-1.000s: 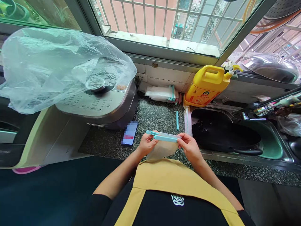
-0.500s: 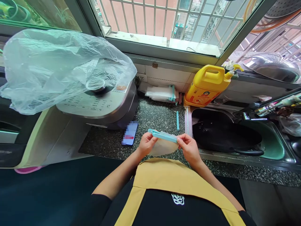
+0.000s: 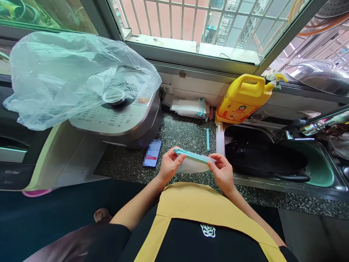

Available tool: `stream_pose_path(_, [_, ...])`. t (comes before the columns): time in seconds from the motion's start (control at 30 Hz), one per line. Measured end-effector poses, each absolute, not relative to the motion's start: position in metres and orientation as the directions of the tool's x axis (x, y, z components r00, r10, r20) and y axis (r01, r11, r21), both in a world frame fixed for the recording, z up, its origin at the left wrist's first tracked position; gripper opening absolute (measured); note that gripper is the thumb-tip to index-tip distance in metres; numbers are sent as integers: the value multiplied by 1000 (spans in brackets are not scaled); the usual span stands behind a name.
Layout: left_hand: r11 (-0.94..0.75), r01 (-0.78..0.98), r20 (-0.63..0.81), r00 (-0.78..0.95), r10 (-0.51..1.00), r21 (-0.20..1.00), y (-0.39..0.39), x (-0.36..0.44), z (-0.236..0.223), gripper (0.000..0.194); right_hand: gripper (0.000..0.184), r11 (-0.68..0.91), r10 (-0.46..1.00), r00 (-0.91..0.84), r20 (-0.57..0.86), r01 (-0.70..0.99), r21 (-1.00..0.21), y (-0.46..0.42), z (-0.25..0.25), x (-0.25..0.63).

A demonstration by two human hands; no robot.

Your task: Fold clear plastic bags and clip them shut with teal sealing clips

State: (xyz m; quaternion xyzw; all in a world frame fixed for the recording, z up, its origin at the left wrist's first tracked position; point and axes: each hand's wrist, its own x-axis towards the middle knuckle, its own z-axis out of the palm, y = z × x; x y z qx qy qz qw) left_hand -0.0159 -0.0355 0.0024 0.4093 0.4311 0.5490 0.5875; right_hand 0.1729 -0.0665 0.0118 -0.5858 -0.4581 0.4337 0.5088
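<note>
Sink [image 3: 321, 171]: this is the landmark, set into the speckled desk [image 3: 180, 127] on the right.
Left hand [image 3: 170, 164]: left of the sink, closed on the left end of the blue clip [image 3: 196, 156], thumb on the near side.
Right hand [image 3: 221, 170]: just by the sink's left edge, pinching the right end of the same clip.
Clip: left of the sink, above the front part of the desk, a bit tilted, with its right end lower.
Small see-through bag [image 3: 193, 167]: left of the sink, hanging down from the clip between the two hands. Its bottom is hard to see, but it looks empty.
Blue stick [image 3: 207, 139]: flat on the desk, near the sink's left edge, apart from both hands.
Phone [image 3: 152, 153]: on the desk, farther left of the sink, with its screen lit.
Pile of clear bags [image 3: 185, 107]: left of the sink and farther back, by the wall, with blue ends on the right.
Yellow jug [image 3: 242, 98]: at the sink's back left corner, with a pump on top.
Black pan [image 3: 267, 160]: inside the sink, its handle at the front.
Rice cooker [image 3: 117, 116]: well left of the sink, past the phone.
Big plastic bag [image 3: 79, 76]: far left of the sink, puffed up and lying partly over the cooker.
</note>
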Motion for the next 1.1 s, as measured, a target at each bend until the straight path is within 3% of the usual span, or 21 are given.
stream_pose_path(0.17, [57, -318, -45, 45, 998, 946, -35, -16, 1, 31, 32, -74, 991, 120, -58, 133, -988, -64, 12, 177])
stream_pose_path(0.33, [59, -322, -40, 68, 997, 945, -35, -15, 5, 30, 25, -22, 1000, 9, -21, 223, -974, -64, 16, 180])
stream_pose_path(0.57, [66, -233, -48, 80, 996, 970, -35, -17, 6, 34, 22, 41, 999, -21, 36, 315, -948, -64, 22, 181])
stream_pose_path(1.1, [30, -246, -10, 82, 997, 969, -34, -17, 11, 31, 17, 84, 996, -45, 73, 330, -940, -64, 19, 182])
